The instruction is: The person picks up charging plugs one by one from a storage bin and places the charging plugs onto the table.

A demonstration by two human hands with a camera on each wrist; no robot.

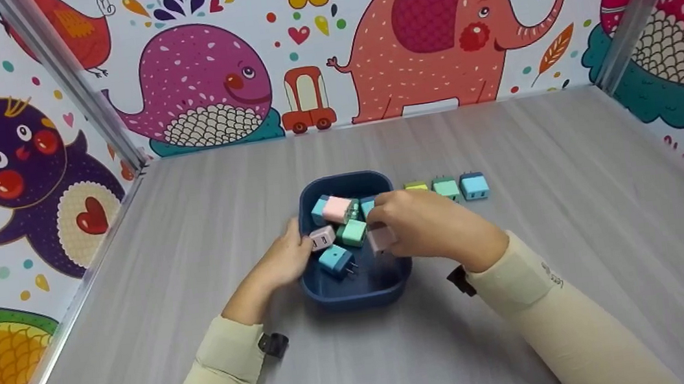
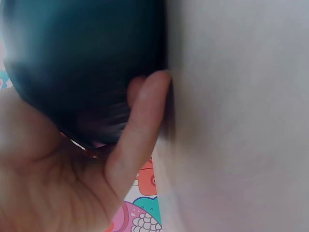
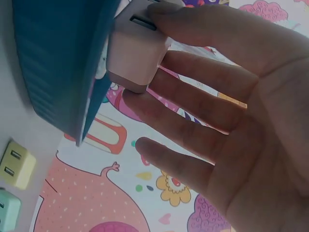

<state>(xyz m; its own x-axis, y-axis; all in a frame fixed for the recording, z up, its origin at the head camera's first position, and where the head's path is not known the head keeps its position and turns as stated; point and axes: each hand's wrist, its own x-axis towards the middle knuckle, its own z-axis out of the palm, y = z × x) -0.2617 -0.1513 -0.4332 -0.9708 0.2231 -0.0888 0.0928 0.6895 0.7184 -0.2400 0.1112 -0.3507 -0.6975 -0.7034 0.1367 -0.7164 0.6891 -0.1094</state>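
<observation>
My right hand (image 1: 427,224) pinches a pale pink USB charger plug (image 3: 135,53) between thumb and fingertips, over the right side of a dark blue plastic bin (image 1: 359,302). In the right wrist view a USB slot shows on the charger's face, and the hand's other fingers are spread. My left hand (image 1: 278,258) grips the bin's left wall; in the left wrist view its fingers (image 2: 140,125) curve along the outside. Inside the bin lie several chargers, among them a pink one (image 1: 338,209), a green one (image 1: 353,233), a blue one (image 1: 336,260) and a light pink one (image 1: 323,238).
Right of the bin, a yellow charger (image 1: 416,187), a green charger (image 1: 445,189) and a blue charger (image 1: 474,186) stand in a row on the grey wood-grain table (image 1: 217,187). Walls printed with cartoon animals (image 1: 421,39) enclose the table's back and sides.
</observation>
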